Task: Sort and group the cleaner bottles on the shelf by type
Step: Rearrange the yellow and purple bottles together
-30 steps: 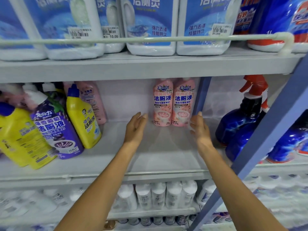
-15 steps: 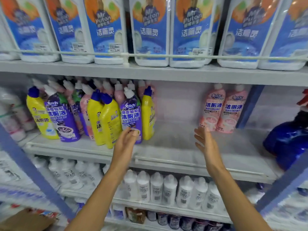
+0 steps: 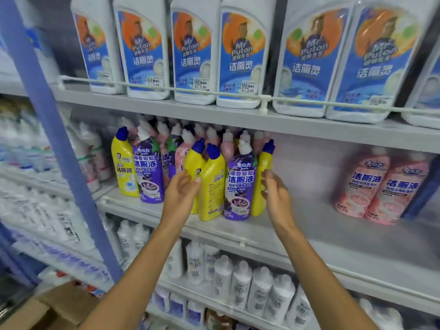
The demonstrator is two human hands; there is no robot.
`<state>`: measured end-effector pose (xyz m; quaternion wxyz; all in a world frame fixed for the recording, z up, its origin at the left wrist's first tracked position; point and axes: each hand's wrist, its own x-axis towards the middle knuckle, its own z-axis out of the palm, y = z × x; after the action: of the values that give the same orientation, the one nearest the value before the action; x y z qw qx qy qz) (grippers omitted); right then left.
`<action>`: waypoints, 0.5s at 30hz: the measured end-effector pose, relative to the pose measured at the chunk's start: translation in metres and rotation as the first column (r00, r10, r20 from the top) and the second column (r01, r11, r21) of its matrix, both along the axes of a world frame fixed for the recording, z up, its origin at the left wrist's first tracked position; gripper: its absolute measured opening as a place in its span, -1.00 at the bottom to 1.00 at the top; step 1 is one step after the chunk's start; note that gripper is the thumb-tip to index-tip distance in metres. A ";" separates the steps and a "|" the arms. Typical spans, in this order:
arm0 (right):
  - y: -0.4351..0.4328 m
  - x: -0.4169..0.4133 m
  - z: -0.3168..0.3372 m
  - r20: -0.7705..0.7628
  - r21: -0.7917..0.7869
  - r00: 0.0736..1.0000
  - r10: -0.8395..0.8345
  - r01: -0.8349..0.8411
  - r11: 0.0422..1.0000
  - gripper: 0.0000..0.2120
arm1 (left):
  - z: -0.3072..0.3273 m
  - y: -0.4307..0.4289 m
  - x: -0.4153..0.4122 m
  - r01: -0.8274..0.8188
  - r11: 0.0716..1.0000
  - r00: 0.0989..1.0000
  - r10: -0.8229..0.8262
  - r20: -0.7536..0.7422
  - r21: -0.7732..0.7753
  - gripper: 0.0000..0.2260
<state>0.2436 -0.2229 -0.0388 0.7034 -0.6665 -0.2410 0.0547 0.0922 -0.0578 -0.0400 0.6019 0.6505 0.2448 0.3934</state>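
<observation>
Both hands are open with relaxed fingers and hold nothing. The left hand (image 3: 181,191) lies over a yellow bottle (image 3: 194,163) at the front of the mixed cluster on the middle shelf (image 3: 309,225). The right hand (image 3: 277,196) is at 3 o'clock of the purple bottle (image 3: 239,184), beside the end yellow bottle (image 3: 263,163); whether it touches cannot be told. Two pink bottles (image 3: 378,186) stand well apart at the cluster's 3 o'clock.

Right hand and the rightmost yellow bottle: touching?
Cannot tell. Head view: the right hand fingers overlap the rightmost yellow bottle edge, but blur hides contact.
</observation>
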 end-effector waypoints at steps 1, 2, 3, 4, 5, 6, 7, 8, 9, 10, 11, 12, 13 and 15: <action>0.007 0.003 0.005 0.024 0.005 1.000 -0.010 0.009 1.000 -0.78 | 0.002 0.001 0.010 0.012 1.000 1.000 -0.012 -0.004 0.013 -0.48; 0.013 0.007 0.009 0.045 0.002 0.999 -0.013 0.012 1.000 -0.75 | 0.003 0.002 0.019 0.019 0.999 1.000 -0.018 -0.015 0.036 -0.48; 0.019 0.010 0.013 0.069 -0.009 0.997 -0.026 0.027 1.000 -0.71 | 0.002 0.002 0.027 0.014 0.998 1.000 -0.013 -0.028 0.065 -0.51; 0.023 0.011 0.015 0.090 -0.022 0.995 -0.046 0.048 0.999 -0.71 | 0.001 0.002 0.033 -0.010 0.995 0.999 0.015 -0.043 0.100 -0.56; 0.027 0.012 0.016 0.122 -0.039 0.991 -0.063 0.069 0.997 -0.74 | 0.000 0.002 0.039 -0.043 0.989 0.997 0.051 -0.051 0.139 -0.59; 0.030 0.014 0.014 0.164 -0.064 0.983 -0.082 0.093 0.994 -0.72 | -0.002 0.003 0.044 -0.073 0.983 0.994 0.085 -0.063 0.171 -0.62; 0.032 0.015 0.013 0.209 -0.092 0.973 -0.101 0.122 0.988 -0.69 | -0.005 0.003 0.048 -0.081 0.977 0.992 0.097 -0.075 0.195 -0.67; 0.034 0.017 0.009 0.238 -0.110 0.963 -0.127 0.157 0.982 -0.67 | -0.009 0.002 0.051 -0.064 0.974 0.992 0.086 -0.097 0.216 -0.72; 0.036 0.019 0.005 0.256 -0.112 0.955 -0.152 0.186 0.976 -0.67 | -0.014 0.001 0.054 -0.033 0.973 0.991 0.061 -0.117 0.231 -0.76; 0.038 0.020 0.000 0.269 -0.109 0.948 -0.172 0.207 0.972 -0.67 | -0.019 -0.001 0.056 -0.009 0.973 0.991 0.039 -0.126 0.232 -0.75; 0.040 0.021 -0.007 0.282 -0.106 0.943 -0.178 0.215 0.971 -0.67 | -0.024 -0.003 0.058 -0.004 0.975 0.991 0.033 -0.127 0.223 -0.68; 0.042 0.022 -0.013 0.286 -0.114 0.943 -0.171 0.211 0.971 -0.65 | -0.029 -0.005 0.058 -0.012 0.977 0.992 0.039 -0.121 0.213 -0.63; 0.044 0.021 -0.019 0.271 -0.130 0.950 -0.152 0.193 0.972 -0.61 | -0.033 -0.004 0.059 -0.023 0.978 0.992 0.049 -0.117 0.209 -0.61; 0.046 0.020 -0.026 0.215 -0.157 0.967 -0.138 0.173 0.972 -0.52 | -0.037 -0.004 0.058 -0.034 0.979 0.992 0.057 -0.113 0.200 -0.63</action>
<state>0.2635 -0.1766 -0.0652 0.6163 -0.7444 -0.2523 -0.0480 0.1506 -0.0614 -0.0767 0.5095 0.7234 0.2544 0.3904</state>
